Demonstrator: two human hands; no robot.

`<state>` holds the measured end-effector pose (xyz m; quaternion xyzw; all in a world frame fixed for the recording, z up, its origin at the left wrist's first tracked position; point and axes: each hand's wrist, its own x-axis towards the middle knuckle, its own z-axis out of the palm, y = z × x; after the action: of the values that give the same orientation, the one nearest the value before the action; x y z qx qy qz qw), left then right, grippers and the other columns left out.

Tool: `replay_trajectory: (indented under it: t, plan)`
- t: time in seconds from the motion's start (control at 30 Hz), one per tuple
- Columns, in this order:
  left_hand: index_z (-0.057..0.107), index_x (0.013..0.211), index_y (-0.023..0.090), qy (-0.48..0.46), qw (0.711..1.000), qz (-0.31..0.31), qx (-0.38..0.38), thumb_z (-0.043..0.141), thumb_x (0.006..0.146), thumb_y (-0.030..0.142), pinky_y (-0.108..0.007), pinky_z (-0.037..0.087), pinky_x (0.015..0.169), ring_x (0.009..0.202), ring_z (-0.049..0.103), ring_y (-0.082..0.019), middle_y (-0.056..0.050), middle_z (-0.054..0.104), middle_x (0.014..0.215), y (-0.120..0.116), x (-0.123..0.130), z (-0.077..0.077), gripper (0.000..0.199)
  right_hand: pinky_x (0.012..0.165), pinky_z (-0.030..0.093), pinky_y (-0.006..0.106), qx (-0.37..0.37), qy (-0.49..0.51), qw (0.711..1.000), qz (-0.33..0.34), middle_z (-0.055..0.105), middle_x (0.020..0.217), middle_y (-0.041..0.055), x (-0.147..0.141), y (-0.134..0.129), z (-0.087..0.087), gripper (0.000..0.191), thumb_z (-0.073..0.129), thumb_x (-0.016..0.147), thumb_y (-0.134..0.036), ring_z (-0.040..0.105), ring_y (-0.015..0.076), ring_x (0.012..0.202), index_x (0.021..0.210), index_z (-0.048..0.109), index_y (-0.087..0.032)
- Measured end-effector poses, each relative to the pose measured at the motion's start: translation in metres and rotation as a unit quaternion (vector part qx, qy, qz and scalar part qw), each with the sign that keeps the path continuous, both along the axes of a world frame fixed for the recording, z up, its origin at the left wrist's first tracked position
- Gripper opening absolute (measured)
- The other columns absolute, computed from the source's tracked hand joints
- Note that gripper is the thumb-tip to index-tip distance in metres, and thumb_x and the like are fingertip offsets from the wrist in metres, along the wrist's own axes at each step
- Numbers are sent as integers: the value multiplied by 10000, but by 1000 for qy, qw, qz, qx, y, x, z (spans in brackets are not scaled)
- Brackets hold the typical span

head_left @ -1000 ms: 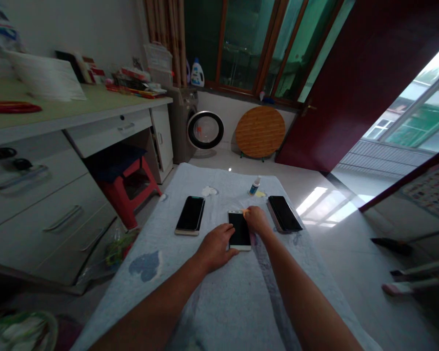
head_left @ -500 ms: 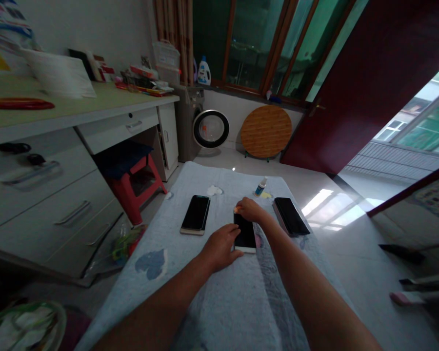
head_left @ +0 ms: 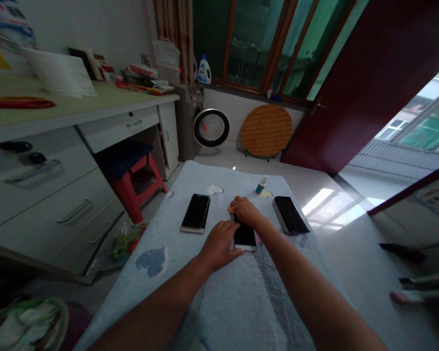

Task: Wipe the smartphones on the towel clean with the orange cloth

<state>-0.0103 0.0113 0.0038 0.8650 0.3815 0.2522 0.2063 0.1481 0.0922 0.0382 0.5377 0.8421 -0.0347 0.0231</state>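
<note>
A smartphone [head_left: 245, 237] with a dark screen and white lower edge lies flat on the cloth-covered table. My left hand [head_left: 221, 245] grips its left side, the thumb by the bottom corner and fingertips at the screen's edge. Over the phone's upper part is my right hand [head_left: 246, 212], fingers closed on a small orange pad [head_left: 231, 208], largely hidden, whose kind is unclear. To the left lies a second smartphone [head_left: 196, 212], gold-edged at the bottom. On the right a third dark smartphone [head_left: 290, 214] rests on something flat. A small spray bottle [head_left: 261, 185] stands behind my right hand.
The patterned blue cloth [head_left: 237, 297] covers the table. A pink stool [head_left: 137, 187] and a desk [head_left: 106, 109] with drawers are on the left. Farther back are a washing machine [head_left: 188, 114] with its door open and a round wooden tabletop [head_left: 266, 130].
My right hand has moved slightly left across the phone's top end, bringing the orange pad past its left edge. My left hand's fingers have shifted slightly up and left; the phone stays put.
</note>
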Motion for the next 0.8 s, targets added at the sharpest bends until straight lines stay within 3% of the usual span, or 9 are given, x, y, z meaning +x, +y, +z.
replay_trajectory:
  t: [0.1, 0.3, 0.6, 0.8]
  plan:
    - [341, 1361, 211, -12, 999, 39, 6, 773, 663, 389, -526, 376, 1020, 1180, 477, -327, -124, 509, 1287, -2, 1, -2, 841, 865, 369, 291, 20, 18, 1000, -5, 608, 1091, 120, 0, -2, -4, 263, 446, 929, -154, 543, 194, 949, 1114, 632, -135]
    - [78, 1450, 207, -18, 996, 87, 25, 787, 602, 385, -559, 308, 1055, 1252, 401, -359, -165, 395, 1382, -6, 3, -2, 1119, 825, 371, 294, 1, 5, 1000, 20, 610, 952, 130, -4, -10, -1, 279, 419, 946, -169, 525, 215, 974, 933, 694, -120]
    - [40, 1474, 137, -19, 995, 101, 16, 760, 594, 414, -567, 198, 1119, 1316, 344, -376, -203, 371, 1426, -8, 3, -3, 1170, 829, 366, 319, -8, 25, 997, 72, 579, 871, 97, -14, -66, 4, 183, 535, 879, -163, 467, 218, 933, 908, 713, -133]
    - [-22, 1484, 153, -5, 996, 85, 17, 658, 630, 254, -575, 113, 1139, 1336, 345, -340, -181, 387, 1455, -8, 3, -5, 1096, 753, 375, 278, -57, 105, 993, 20, 552, 929, 70, -11, -108, 7, 171, 541, 845, -107, 478, 167, 847, 872, 705, -149]
